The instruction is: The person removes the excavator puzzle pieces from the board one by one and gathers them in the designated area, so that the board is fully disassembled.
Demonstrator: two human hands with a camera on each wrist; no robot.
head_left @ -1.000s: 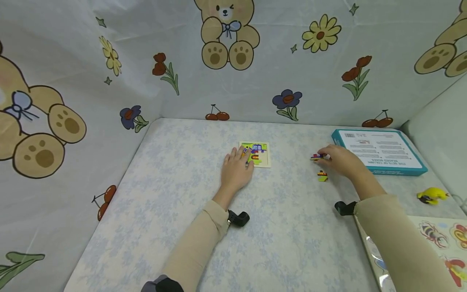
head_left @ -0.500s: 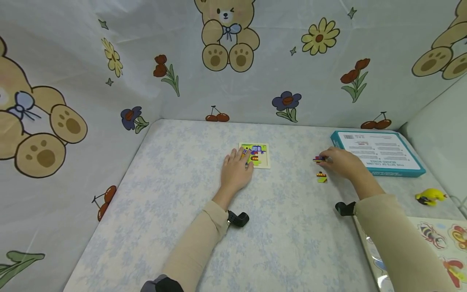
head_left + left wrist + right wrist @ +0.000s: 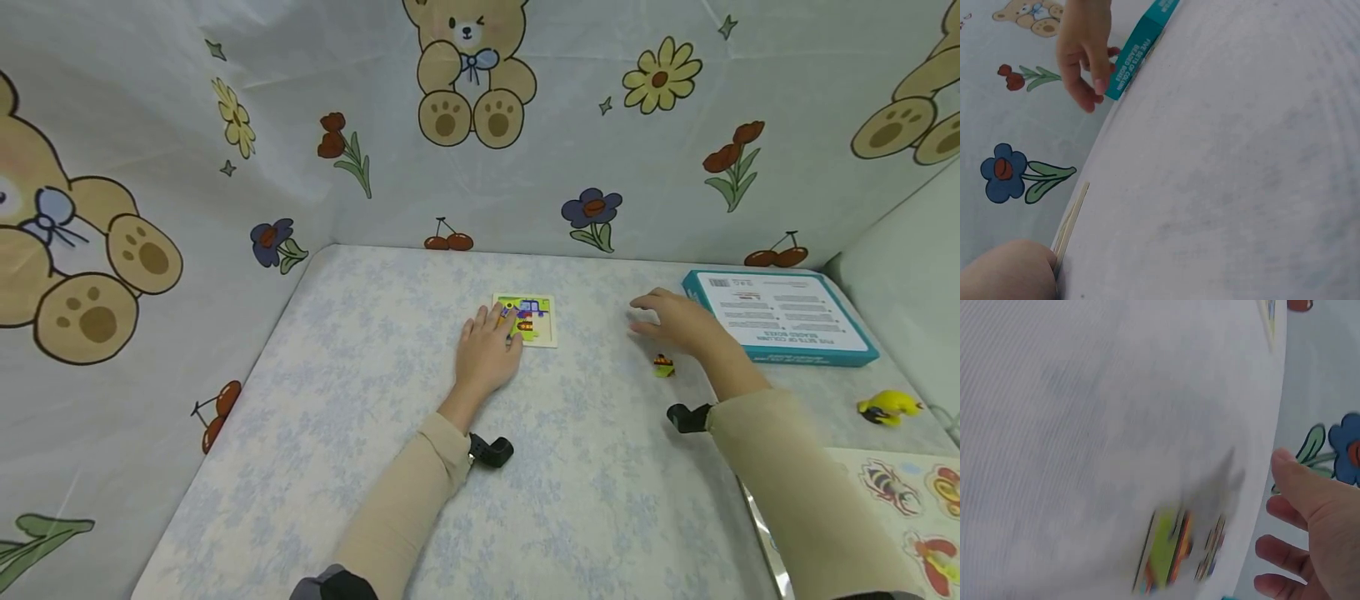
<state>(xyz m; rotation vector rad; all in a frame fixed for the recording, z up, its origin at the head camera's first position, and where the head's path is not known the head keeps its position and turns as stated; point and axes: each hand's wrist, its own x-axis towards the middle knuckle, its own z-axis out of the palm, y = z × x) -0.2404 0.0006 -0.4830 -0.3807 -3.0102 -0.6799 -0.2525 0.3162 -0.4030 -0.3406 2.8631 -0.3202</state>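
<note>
The right hand (image 3: 686,327) parts empty fingers, the left hand (image 3: 487,358) straight ones; the green puzzle piece (image 3: 663,367) seems light, stiff, best edge-pinched.

The fingers of a person's left hand (image 3: 487,354) hide part of the coloured picture on a square, cream-framed board (image 3: 548,329), its finer details too small to make out. In the head view, the right hand (image 3: 681,325) blocks a thin, striped, many-coloured piece (image 3: 1211,550); the right wrist view shows it blurred near an equally blurred green-and-orange piece (image 3: 1164,553). Smaller lines on a flat teal box with a white label (image 3: 783,312) are unreadable. A beige right sleeve (image 3: 802,492) covers part of a pale sheet of insect pictures (image 3: 918,500), cropped at the lower right. The left wrist view cuts off the left hand at the corner.
</note>
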